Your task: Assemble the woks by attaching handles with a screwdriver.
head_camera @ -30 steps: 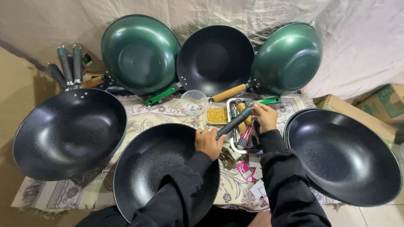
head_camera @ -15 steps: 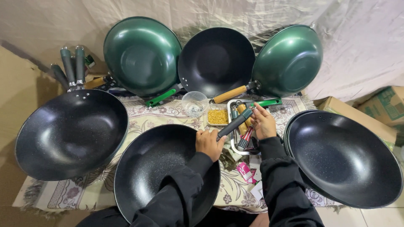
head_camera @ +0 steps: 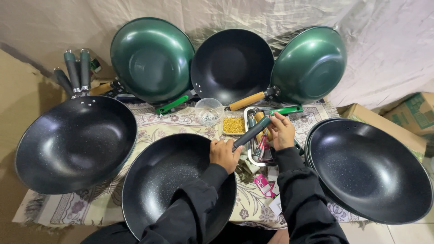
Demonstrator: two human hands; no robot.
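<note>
A black wok (head_camera: 172, 180) lies in front of me on the patterned cloth. My left hand (head_camera: 224, 154) grips its rim where the dark grey handle (head_camera: 251, 133) joins it. My right hand (head_camera: 282, 131) holds the far end of that handle, over a metal tray (head_camera: 249, 118) of tools and handles. Both arms are in black sleeves.
A stack of black woks (head_camera: 370, 169) lies at the right, another black wok (head_camera: 74, 142) at the left. Two green woks (head_camera: 151, 58) (head_camera: 309, 65) and a black one (head_camera: 231, 65) lean on the back sheet. A clear cup (head_camera: 209, 110) and a dish of yellow bits (head_camera: 233, 125) stand behind the tray. Cardboard boxes (head_camera: 407, 115) sit far right.
My right hand has shifted a little along the handle's far end. The left hand and the wok have stayed where they were.
</note>
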